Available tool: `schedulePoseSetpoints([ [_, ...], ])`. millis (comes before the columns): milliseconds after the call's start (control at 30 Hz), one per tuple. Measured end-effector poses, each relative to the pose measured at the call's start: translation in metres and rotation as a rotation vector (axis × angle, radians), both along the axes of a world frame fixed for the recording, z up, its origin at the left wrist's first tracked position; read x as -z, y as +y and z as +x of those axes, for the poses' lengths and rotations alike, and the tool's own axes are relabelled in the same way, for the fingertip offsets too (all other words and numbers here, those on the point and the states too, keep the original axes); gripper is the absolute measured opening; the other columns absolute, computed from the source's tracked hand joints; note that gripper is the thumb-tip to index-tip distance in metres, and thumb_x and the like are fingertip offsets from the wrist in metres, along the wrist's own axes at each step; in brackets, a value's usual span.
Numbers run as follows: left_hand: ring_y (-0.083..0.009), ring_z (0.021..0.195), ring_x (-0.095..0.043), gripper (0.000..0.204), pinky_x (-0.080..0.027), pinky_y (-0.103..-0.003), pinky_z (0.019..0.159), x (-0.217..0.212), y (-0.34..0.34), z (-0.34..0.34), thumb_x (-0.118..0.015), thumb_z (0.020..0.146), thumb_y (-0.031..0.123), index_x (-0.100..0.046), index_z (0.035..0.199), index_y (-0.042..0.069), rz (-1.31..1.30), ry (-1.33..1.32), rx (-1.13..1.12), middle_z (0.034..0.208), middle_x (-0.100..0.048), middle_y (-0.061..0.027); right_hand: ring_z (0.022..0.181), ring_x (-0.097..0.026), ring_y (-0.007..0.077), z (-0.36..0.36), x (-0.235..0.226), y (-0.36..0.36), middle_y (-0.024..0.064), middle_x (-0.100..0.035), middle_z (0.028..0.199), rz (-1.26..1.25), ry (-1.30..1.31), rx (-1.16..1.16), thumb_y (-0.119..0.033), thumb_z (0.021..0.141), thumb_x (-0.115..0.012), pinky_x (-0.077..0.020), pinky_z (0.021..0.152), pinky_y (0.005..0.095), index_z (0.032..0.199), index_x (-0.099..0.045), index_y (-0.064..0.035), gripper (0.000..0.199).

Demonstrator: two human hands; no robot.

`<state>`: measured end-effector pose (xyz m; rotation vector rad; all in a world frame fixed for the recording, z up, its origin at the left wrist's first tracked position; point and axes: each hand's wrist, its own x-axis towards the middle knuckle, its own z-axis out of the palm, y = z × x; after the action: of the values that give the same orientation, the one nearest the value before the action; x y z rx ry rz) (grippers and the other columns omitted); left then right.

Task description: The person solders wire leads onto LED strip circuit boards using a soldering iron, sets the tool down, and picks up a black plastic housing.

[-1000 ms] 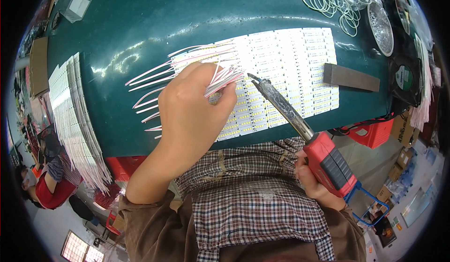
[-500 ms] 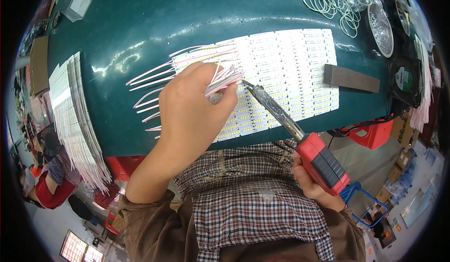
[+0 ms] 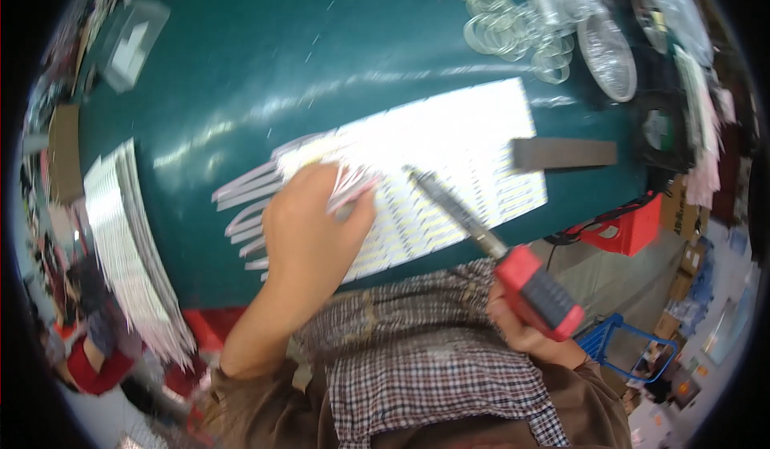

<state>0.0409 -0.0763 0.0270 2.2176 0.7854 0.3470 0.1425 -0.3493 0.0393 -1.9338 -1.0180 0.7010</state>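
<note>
Over the left part of a white LED circuit-board panel (image 3: 481, 132), my left hand (image 3: 303, 223) pinches a bundle of thin white-and-pink wires (image 3: 350, 187). More such wires (image 3: 241, 194) trail off the panel's left edge onto the green table. My right hand (image 3: 517, 326) grips a soldering iron (image 3: 539, 292) by its red and black handle, near the table's front edge. The iron slants up and left, and its tip is over the panel, a little right of the wire ends. Blur hides whether the tip touches the panel.
A dark grey block (image 3: 564, 154) lies on the panel's right edge. Beyond it are a small fan (image 3: 662, 128), a bowl (image 3: 607, 57) and coiled pale wire (image 3: 513, 28). At left stand stacked wired boards (image 3: 128, 236) and a clear plastic box (image 3: 138, 44). Another person (image 3: 96, 366) sits at lower left.
The whole view has shifted and blurred. The iron's tip, earlier close against the wire ends in my left hand, now stands apart from them to the right. Both hands keep their holds.
</note>
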Motion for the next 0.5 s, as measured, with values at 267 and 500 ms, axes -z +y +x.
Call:
schedulePoseSetpoints([
  [267, -0.0373, 0.072, -0.062, 0.014, -0.047, -0.043, 0.064, -0.016, 0.005, 0.002, -0.065, 0.091, 0.014, -0.063, 0.088, 0.001, -0.120, 0.088, 0.063, 0.082, -0.062, -0.0179, 0.066, -0.070, 0.0250, 0.006, -0.003, 0.015, 0.0133, -0.070, 0.083, 0.218, -0.081, 0.091, -0.005, 0.077, -0.079, -0.0553, 0.058, 0.0308, 0.100, -0.067, 0.0041, 0.028],
  [500, -0.0177, 0.065, -0.061, 0.016, -0.049, -0.031, 0.063, -0.040, 0.028, -0.004, -0.057, 0.099, 0.014, -0.065, 0.105, 0.001, -0.131, 0.121, -0.260, 0.088, -0.070, -0.0127, 0.058, -0.065, 0.0213, 0.009, 0.002, 0.007, 0.0104, -0.067, 0.076, 0.238, -0.083, 0.114, -0.005, 0.079, -0.077, -0.0506, 0.053, 0.0292, 0.098, -0.067, 0.0035, 0.024],
])
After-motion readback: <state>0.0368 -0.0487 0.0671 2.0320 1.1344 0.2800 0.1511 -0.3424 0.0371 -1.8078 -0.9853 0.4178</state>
